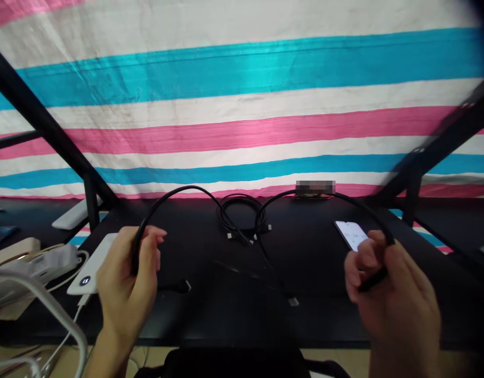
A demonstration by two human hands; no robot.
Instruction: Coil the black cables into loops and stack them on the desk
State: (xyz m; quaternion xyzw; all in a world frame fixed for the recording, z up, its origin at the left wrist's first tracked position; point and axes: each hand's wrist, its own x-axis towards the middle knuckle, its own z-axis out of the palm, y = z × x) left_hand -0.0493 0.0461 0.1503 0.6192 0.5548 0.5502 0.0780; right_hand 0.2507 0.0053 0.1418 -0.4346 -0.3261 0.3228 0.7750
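Note:
My left hand (133, 273) is closed round a black cable (190, 187) on the left, above the dark table. That cable arches up and comes down toward the middle, and a plug (182, 286) shows just right of the hand. On the right, my right hand (387, 283) grips another stretch of black cable (358, 203), which arches over to the middle and runs down to a plug (292, 301). Whether the two stretches are one cable I cannot tell. Between the hands, further back, lies a coiled black cable (242, 197) with metal-ended plugs.
A lit phone (350, 233) lies beside my right hand. Near my left hand are a white power bank (92, 268) and a white power strip (48, 265) with cables. Black frame bars (56, 131) slope at both sides; a striped sheet (242, 68) hangs behind the table (226, 320).

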